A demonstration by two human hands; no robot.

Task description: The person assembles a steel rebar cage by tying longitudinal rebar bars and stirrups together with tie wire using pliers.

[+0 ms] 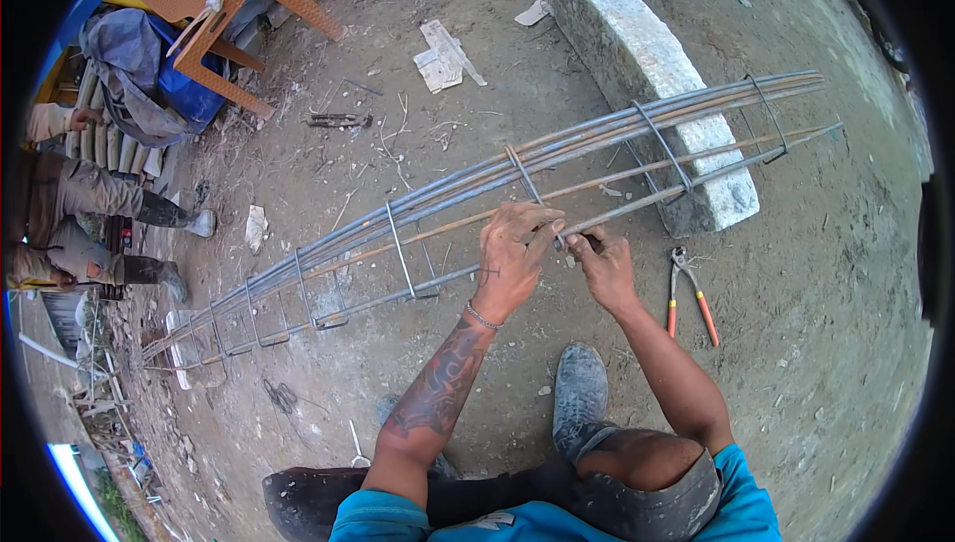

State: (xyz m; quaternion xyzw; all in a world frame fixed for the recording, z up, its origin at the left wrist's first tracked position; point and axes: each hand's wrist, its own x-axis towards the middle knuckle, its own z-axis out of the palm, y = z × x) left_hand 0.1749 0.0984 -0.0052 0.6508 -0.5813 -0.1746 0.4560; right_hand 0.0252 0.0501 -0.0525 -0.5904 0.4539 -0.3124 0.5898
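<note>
A long rebar cage (pixel 468 166) of ribbed bars and bent stirrups lies diagonally in front of me. My left hand (pixel 515 249) is closed over its near bar, thumb and fingertips pinched at a stirrup (pixel 559 241). Just to its right, my right hand (pixel 605 266) is closed at the same joint, its fingertips against the bar; whether they hold a thin tie wire is too small to tell. Several other stirrups, such as one farther left (pixel 400 249), stand spaced along the bars. Right of my right hand, pincers with orange-red handles (pixel 680 259) lie on the ground.
A long pale concrete block (pixel 637 40) supports the cage's right end; a smaller block (pixel 180 348) sits under the left. An orange plastic chair (pixel 224 40) stands upper left. Another person's legs in boots (pixel 149 209) show at left. Loose wire (pixel 282 398) lies on the dirt.
</note>
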